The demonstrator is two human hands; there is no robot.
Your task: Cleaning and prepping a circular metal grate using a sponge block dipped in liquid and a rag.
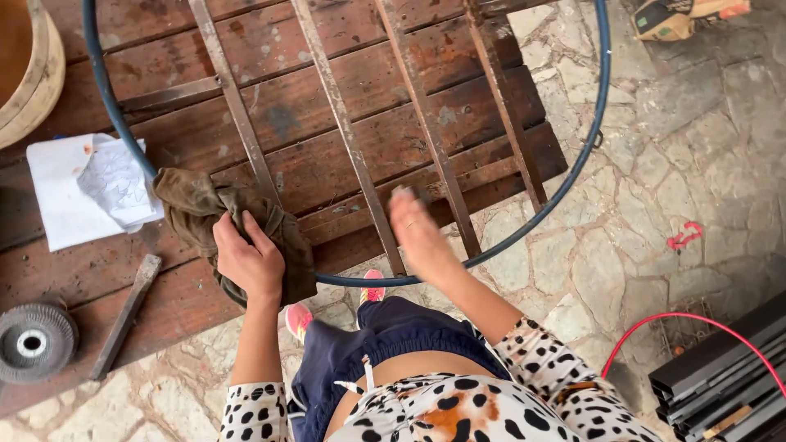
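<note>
On wooden bench [344, 155], left hand [248, 260] grip holding brown rag [205, 209], right hand [417, 232] blurred, flat, grip wide, over blue hoop [540, 209].

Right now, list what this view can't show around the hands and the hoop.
Head view only:
- Right hand: motion-blurred, so its fingers and any contact with the metal bars are unclear.
- Hoop: its top is cut off by the frame's upper edge.
- Rag: partly covered by the left hand; the hoop beneath is hidden.
- Round tub: cropped by the left corner.
</note>
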